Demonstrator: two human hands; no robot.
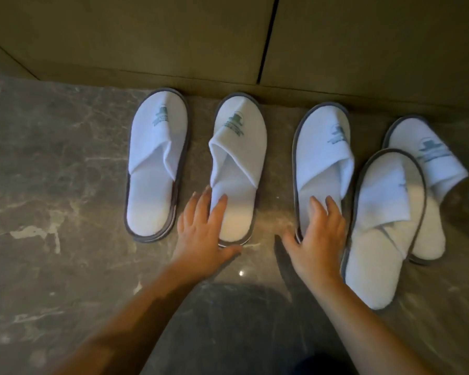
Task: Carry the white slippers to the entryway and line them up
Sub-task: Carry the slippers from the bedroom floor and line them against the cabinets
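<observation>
Five white slippers [238, 163] on grey marble floor [65, 171] along tan wall panels [146, 36] across mid-frame, left hand [203, 231] flat, fingers straight, on second slipper's heel, right hand [320, 234] likewise on third slipper [322, 158], two rightmost overlapping [385, 231].

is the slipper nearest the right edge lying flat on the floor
No. That slipper is overlapped: the neighbouring slipper lies across its left side.
</observation>
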